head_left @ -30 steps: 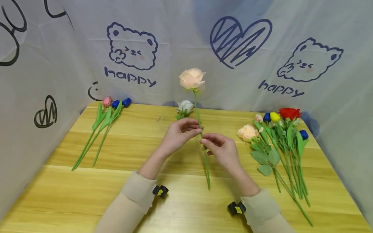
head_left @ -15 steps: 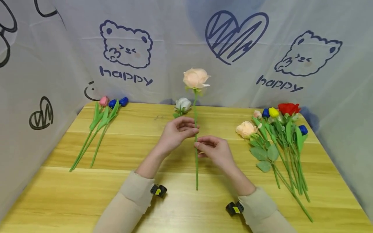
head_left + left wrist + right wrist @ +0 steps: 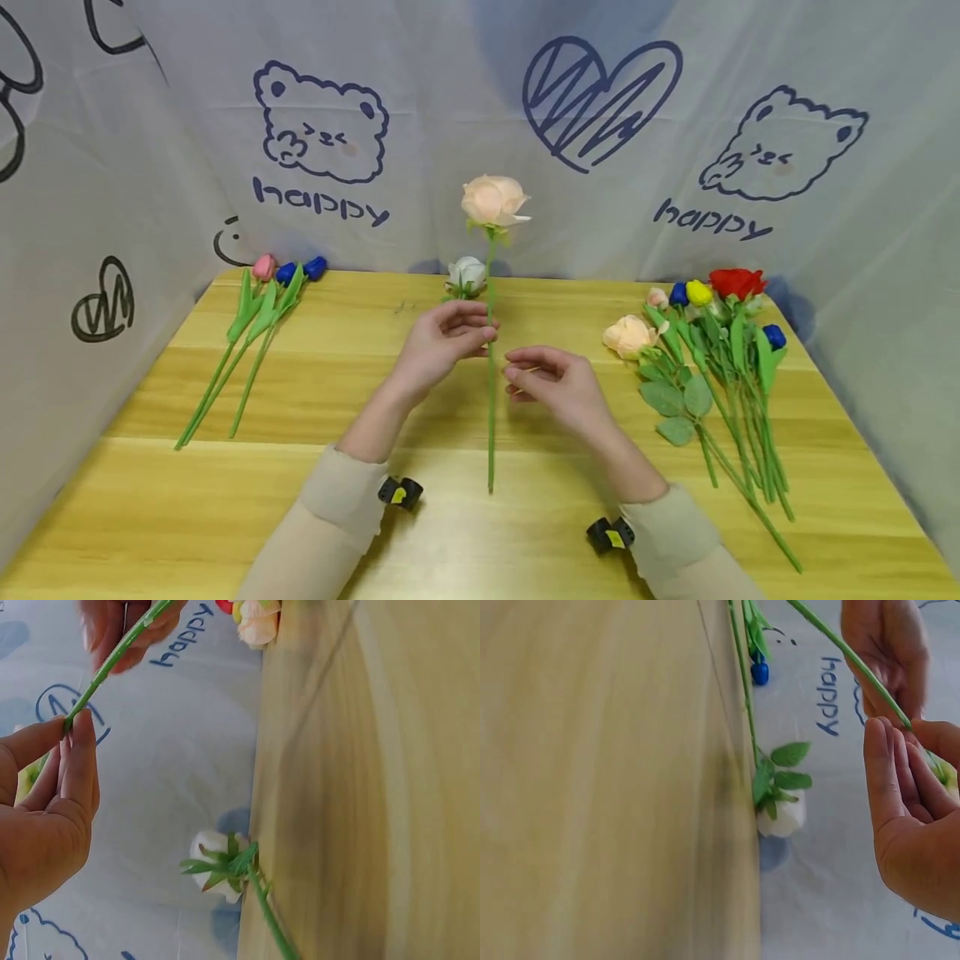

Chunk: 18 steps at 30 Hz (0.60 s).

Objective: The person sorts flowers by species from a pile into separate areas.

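Observation:
An artificial peach rose point(image 3: 493, 200) stands upright over the middle of the table, its long green stem pinched between the thumb and fingers of my left hand point(image 3: 441, 346). Just right of the stem, my right hand point(image 3: 558, 387) has its fingers loosely bent, with a small gap to the stem in the head view. In the left wrist view the stem point(image 3: 112, 658) slants up from the pinching fingertips. The right wrist view has the stem point(image 3: 855, 664) passing behind the right thumb. Behind my left hand lies a white rose point(image 3: 467, 275), its stem mostly hidden.
Several tulips point(image 3: 262, 321), pink and blue, lie on the left of the wooden table point(image 3: 315, 517). At right is a pile of flowers: a red rose point(image 3: 738, 283), a peach rose point(image 3: 632, 336), a yellow tulip point(image 3: 699, 292) and others. A cloth backdrop point(image 3: 450, 83) encloses the table.
My right hand has come off the stem. The held rose, leaning before, now stands upright and has shifted slightly left with my left hand.

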{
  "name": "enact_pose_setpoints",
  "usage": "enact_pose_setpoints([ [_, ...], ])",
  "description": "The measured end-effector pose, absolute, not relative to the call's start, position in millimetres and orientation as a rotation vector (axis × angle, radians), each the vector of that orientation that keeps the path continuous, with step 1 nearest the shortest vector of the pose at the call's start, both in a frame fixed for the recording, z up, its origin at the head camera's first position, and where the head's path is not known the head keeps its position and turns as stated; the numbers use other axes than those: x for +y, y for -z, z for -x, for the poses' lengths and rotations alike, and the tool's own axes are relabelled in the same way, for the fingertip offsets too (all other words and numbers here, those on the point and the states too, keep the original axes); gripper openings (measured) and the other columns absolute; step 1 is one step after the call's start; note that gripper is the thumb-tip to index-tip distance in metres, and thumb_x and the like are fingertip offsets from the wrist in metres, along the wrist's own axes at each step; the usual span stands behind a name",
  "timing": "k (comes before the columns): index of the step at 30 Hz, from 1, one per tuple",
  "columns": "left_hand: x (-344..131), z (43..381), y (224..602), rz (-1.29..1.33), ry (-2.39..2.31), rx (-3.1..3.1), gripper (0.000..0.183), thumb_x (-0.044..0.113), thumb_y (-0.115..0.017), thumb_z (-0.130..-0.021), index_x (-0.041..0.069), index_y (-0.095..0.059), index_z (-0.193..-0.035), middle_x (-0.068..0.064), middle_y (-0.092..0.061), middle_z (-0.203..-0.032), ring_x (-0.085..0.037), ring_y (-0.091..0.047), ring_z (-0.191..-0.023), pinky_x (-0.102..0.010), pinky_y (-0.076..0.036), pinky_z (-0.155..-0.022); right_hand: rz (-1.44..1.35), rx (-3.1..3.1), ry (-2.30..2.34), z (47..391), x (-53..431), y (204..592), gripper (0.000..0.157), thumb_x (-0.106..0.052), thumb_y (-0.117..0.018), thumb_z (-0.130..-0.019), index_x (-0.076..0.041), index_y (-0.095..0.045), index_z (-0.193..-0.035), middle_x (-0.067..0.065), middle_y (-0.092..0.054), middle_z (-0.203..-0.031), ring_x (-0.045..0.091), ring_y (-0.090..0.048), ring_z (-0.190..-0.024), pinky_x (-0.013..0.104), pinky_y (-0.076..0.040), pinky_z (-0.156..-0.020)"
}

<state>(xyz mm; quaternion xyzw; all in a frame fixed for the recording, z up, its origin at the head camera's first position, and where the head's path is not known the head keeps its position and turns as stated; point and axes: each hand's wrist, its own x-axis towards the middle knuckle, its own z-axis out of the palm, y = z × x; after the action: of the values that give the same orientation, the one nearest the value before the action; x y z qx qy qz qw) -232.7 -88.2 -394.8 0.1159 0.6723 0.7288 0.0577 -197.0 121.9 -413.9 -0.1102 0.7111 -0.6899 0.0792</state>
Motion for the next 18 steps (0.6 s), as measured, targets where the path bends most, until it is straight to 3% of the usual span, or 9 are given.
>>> enact_pose_setpoints([
  [6,-104.4,233.9,390.1,-0.330,-2.175,2.110,0.038,0.000,-0.070,-0.099,-0.007,-0.061,-0.135,-0.025,-0.068,-0.124,-0.016,-0.072,-0.102,-0.034,-0.064,-0.089,0.361,2.181,2.097,199.6,149.9,410.3,0.034,-0.005,-0.069,-0.100,0.011,-0.065,-0.130,0.026,-0.071,-0.119,0.021,-0.076,-0.091,0.040,-0.066,-0.084],
  [12,-129.6,237.0,384.9,-0.321,-2.123,2.179,0.041,0.004,-0.069,-0.100,-0.007,-0.059,-0.138,-0.022,-0.067,-0.126,-0.019,-0.071,-0.104,-0.032,-0.064,-0.087,0.300,2.351,2.085,199.3,191.1,405.0,0.034,-0.012,-0.070,-0.101,0.006,-0.066,-0.130,0.010,-0.075,-0.118,0.017,-0.075,-0.094,0.036,-0.065,-0.084],
  [18,-156.3,240.7,383.8,-0.277,-2.020,2.291,0.042,0.009,-0.068,-0.102,-0.003,-0.059,-0.142,-0.026,-0.063,-0.133,-0.017,-0.070,-0.105,-0.039,-0.064,-0.090,0.158,2.390,2.143,194.2,233.3,401.6,0.040,-0.018,-0.075,-0.098,0.005,-0.066,-0.130,-0.003,-0.076,-0.111,0.014,-0.076,-0.091,0.032,-0.065,-0.081],
])
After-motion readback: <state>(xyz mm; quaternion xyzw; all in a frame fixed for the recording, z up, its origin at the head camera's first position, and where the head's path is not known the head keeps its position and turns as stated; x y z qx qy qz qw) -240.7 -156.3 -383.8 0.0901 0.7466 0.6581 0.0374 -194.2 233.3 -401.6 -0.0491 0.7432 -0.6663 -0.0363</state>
